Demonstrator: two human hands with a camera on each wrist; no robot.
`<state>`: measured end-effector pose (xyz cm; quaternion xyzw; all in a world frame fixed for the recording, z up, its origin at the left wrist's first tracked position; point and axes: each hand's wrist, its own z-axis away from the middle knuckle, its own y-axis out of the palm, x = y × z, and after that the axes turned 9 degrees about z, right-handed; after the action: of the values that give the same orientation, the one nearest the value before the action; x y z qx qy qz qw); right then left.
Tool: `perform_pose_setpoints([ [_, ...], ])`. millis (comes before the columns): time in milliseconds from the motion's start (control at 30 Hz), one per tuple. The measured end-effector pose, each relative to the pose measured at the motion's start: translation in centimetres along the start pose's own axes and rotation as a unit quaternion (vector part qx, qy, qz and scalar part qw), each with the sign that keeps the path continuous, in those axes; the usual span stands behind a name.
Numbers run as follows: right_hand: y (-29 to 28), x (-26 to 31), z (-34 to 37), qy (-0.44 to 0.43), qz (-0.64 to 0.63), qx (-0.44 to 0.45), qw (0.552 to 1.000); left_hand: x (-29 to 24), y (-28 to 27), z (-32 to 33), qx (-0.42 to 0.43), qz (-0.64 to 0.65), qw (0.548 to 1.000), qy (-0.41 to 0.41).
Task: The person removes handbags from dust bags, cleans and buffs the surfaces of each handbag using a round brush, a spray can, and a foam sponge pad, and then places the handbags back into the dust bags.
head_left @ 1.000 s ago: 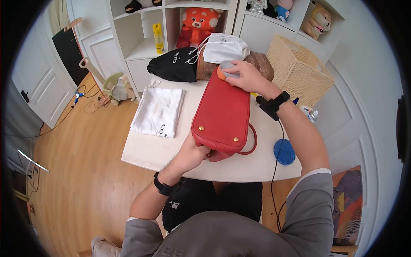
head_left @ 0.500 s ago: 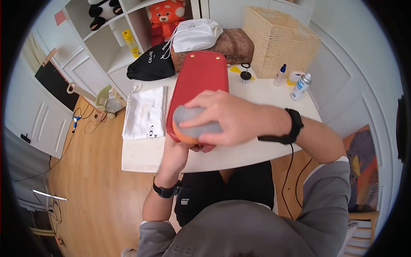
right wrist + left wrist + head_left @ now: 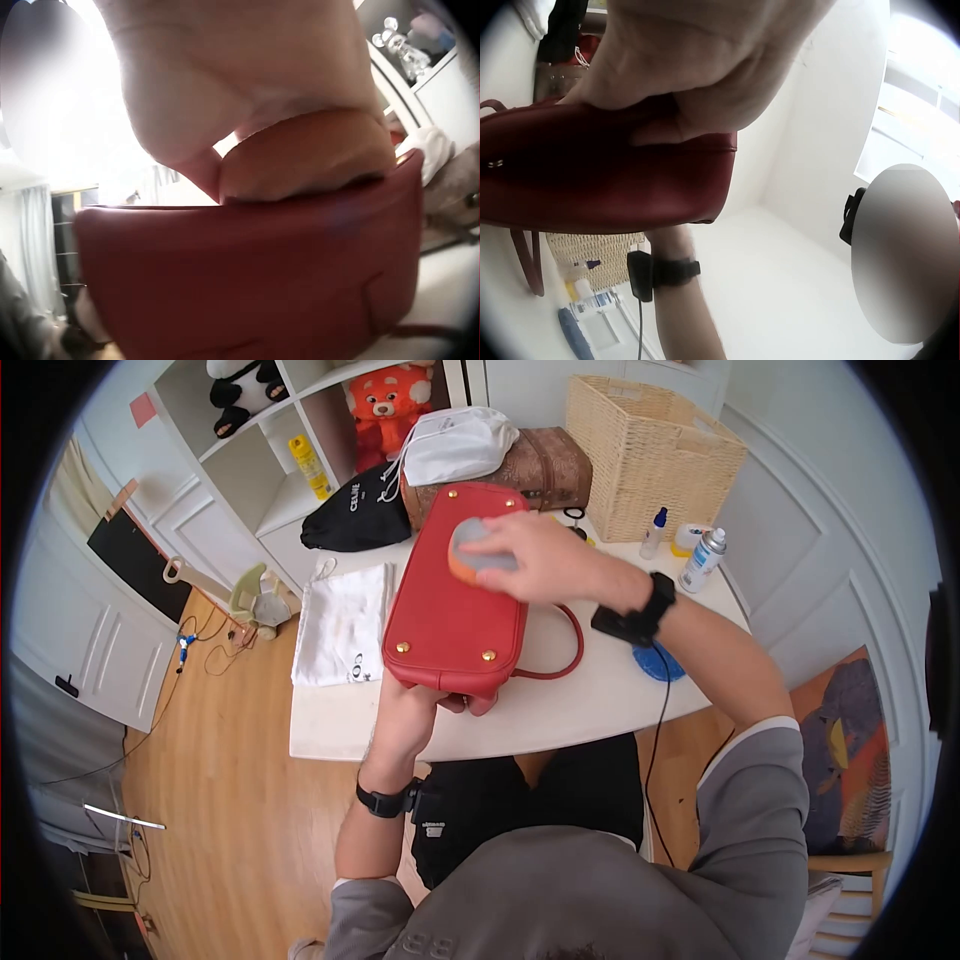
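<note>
A red handbag (image 3: pixel 440 615) lies bottom side up over the table, its gold feet showing at the corners. My right hand (image 3: pixel 550 555) holds a grey and orange sponge (image 3: pixel 462 568) against the bag's base, towards the far half. In the right wrist view the orange layer of the sponge (image 3: pixel 307 154) lies along the red leather. My left hand (image 3: pixel 402 720) grips the near end of the bag from below. The left wrist view shows the thumb (image 3: pixel 660 132) pressed on the leather. One bag handle (image 3: pixel 572 645) loops out to the right.
A folded white cloth bag (image 3: pixel 345 625) lies at left on the table (image 3: pixel 340 735). Behind are a black drawstring bag (image 3: pixel 350 515), a brown patterned case (image 3: pixel 555 470) and a wicker basket (image 3: pixel 640 470). A spray can (image 3: pixel 703 560) and a blue round item (image 3: pixel 658 662) stand at right.
The sponge went from the bag's far end to its near end, then back up to the far half. The bag's near end tipped down and rose again. My left hand kept its grip.
</note>
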<state>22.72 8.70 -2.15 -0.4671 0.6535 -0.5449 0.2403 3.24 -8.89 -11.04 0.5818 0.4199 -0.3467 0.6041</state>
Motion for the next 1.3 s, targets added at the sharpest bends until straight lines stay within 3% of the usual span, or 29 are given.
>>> perform_pose_setpoints([
  [67,-0.1,3.3,2.4,-0.061,-0.016,0.000,0.998,0.5,-0.4,-0.2,-0.004,-0.011,1.000,0.007],
  [100,1.0,4.6,3.7,-0.115,-0.040,-0.045,0.992,0.6,-0.1,-0.1,-0.001,-0.008,1.000,0.001],
  [167,0.3,7.2,5.2,-0.110,-0.024,-0.036,0.993,0.2,0.7,0.1,-0.019,0.039,0.997,0.063],
  [200,0.3,7.6,5.5,-0.125,-0.056,-0.030,0.990,-0.1,0.5,0.1,0.012,0.021,0.998,0.052],
  [233,0.4,7.8,5.6,-0.142,-0.087,-0.026,0.986,-0.2,1.1,0.0,0.016,0.021,0.999,0.046],
  [300,0.6,6.9,5.2,-0.151,-0.095,-0.036,0.983,-0.2,2.3,-0.1,-0.044,0.072,0.989,0.119],
  [333,0.7,5.6,4.3,-0.153,-0.073,-0.033,0.985,-0.8,1.3,0.1,0.019,0.044,0.996,0.073],
  [367,0.9,4.0,3.3,-0.157,-0.051,-0.031,0.986,-0.7,1.3,0.2,0.015,0.044,0.996,0.073],
  [500,2.7,-6.4,-1.2,0.010,0.116,-0.099,0.988,-0.6,0.9,-0.1,0.014,0.009,0.998,0.069],
  [633,2.4,-6.5,-3.3,0.063,0.141,-0.087,0.984,0.3,0.0,-0.1,0.019,-0.009,0.999,0.041],
  [700,0.9,-3.0,-3.1,0.086,0.118,-0.017,0.989,0.5,-0.2,-0.1,0.024,-0.021,0.999,0.017],
  [733,0.0,-1.3,-2.6,0.063,0.023,0.027,0.997,0.4,-0.1,-0.1,0.024,-0.022,0.999,0.016],
  [867,0.8,5.7,1.6,-0.130,-0.076,0.011,0.989,-0.1,0.7,0.0,0.010,-0.018,0.999,0.050],
  [967,1.5,7.8,2.9,-0.189,-0.102,-0.033,0.976,1.7,0.8,-0.3,-0.005,0.058,0.994,0.096],
  [1033,1.4,7.3,2.2,-0.192,-0.110,-0.011,0.975,2.4,-0.1,-0.7,-0.020,0.077,0.986,0.149],
  [1067,1.2,6.9,1.4,-0.200,-0.116,0.012,0.973,2.3,-0.8,-0.8,-0.020,0.077,0.985,0.153],
  [1100,1.2,6.1,0.3,-0.205,-0.115,0.012,0.972,2.0,-1.6,-0.6,-0.001,0.043,0.996,0.082],
  [1133,1.2,5.0,-1.1,-0.159,-0.042,0.019,0.986,1.7,-2.1,-0.4,0.017,0.008,1.000,0.012],
  [1167,1.2,3.6,-2.7,-0.112,0.033,0.024,0.993,1.7,-1.3,-0.4,-0.014,0.014,1.000,0.010],
  [1300,0.3,-2.7,-7.9,0.020,0.098,0.044,0.994,-0.2,0.6,0.0,-0.010,-0.023,0.998,0.064],
])
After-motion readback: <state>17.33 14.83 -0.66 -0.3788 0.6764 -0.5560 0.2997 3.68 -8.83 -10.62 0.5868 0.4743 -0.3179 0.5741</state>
